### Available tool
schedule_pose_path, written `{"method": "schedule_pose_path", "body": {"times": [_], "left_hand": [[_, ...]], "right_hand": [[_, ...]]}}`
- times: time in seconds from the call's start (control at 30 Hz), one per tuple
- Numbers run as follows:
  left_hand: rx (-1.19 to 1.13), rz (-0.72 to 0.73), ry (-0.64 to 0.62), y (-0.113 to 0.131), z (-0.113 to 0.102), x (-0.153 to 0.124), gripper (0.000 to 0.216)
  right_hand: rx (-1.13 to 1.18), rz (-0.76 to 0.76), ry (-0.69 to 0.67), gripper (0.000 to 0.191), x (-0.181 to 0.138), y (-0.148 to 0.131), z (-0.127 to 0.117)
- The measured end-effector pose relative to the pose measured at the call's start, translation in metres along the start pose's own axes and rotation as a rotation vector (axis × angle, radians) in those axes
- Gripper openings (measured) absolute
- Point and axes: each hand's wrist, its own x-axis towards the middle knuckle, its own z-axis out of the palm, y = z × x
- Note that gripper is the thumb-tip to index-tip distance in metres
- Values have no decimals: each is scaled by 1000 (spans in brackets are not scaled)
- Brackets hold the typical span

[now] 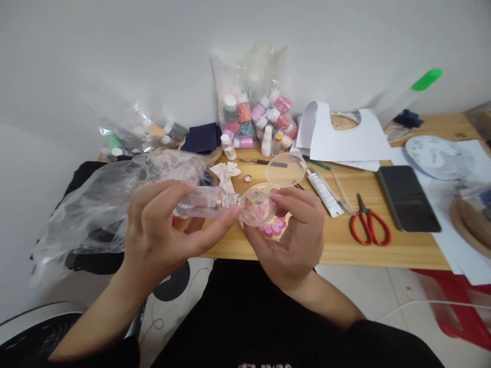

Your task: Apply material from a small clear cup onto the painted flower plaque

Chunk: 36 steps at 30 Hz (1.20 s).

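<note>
Fingers of left hand (159, 225) pinch clear bottle (197, 201), right hand (297, 232) pinches clear cup (256, 210), frame centre; both likely light, slick, best gripped by sides.

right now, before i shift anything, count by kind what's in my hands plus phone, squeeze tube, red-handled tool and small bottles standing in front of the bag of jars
Bottle in left hand: 1
Clear round container in right hand: 1
Phone: 1
Squeeze tube: 1
Red-handled tool: 1
Small bottles in front of bag: 3
Total: 8
</note>
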Motion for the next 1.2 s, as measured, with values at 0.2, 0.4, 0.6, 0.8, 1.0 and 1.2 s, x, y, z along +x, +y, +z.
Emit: {"method": "schedule_pose_path", "body": {"times": [0.2,0.4,0.6,0.8,1.0,1.2], "left_hand": [[-39,-5,-8,-3,0,-3,43],[-47,-46,-15,-2,-2,-3,40],[-54,-6,-3,-3,-1,-3,40],[15,97,-19,-6,-3,-7,46],[56,285,-75,-11,-4,-11,66],[-11,267,-33,-9,3,-14,54]], "right_hand": [[-1,-2,2,36,0,-1,1],[-22,4,6,34,0,-2,2],[3,5,4,36,-1,-2,3],[-31,-1,14,32,-1,-1,4],[-29,-14,22,36,-2,0,6],[10,-25,23,39,-3,2,6]]}}
